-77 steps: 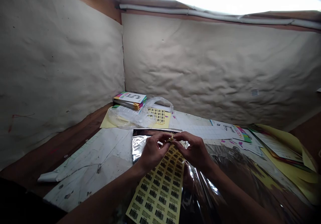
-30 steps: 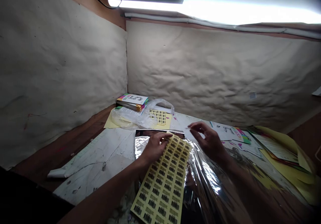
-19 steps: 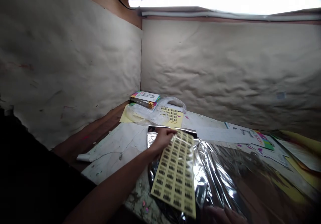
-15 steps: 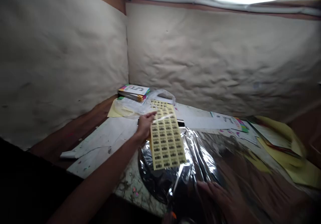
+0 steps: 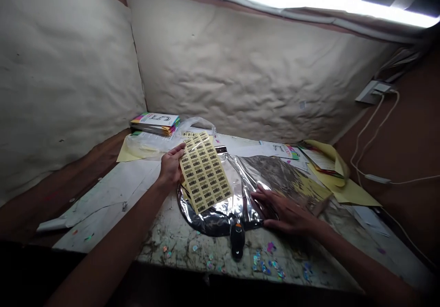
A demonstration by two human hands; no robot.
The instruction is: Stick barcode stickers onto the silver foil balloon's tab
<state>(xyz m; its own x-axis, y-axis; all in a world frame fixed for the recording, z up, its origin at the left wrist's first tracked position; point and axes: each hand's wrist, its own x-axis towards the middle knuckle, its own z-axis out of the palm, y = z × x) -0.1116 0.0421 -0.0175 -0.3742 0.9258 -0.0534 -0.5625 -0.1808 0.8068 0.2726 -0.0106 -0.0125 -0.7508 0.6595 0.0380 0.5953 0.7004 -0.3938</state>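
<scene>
My left hand [image 5: 171,165] pinches the upper left edge of a yellow sheet of barcode stickers [image 5: 206,174], tilted above the table. Beneath the sheet lies a shiny silver foil balloon [image 5: 213,227], flat on the table, its left end rounded. My right hand [image 5: 282,211] rests with fingers spread on the foil, right of the sheet. Between my hands, by the foil's near edge, lies a small black tool [image 5: 237,240] with an orange part; its kind is unclear. A clear plastic bag [image 5: 151,143] sits behind my left hand, with more barcode stickers beside it.
A stack of printed colourful packets [image 5: 156,123] stands at the back left. Another printed packet [image 5: 280,150] lies at the back, near yellow paper [image 5: 357,196] on the right. Shiny confetti [image 5: 268,265] dots the front edge. White cables [image 5: 364,135] hang from a socket [image 5: 374,91].
The view has swung right and both hands show more clearly. My right hand has moved up from the near edge onto the foil. The sticker sheet has tilted, still in my left hand.
</scene>
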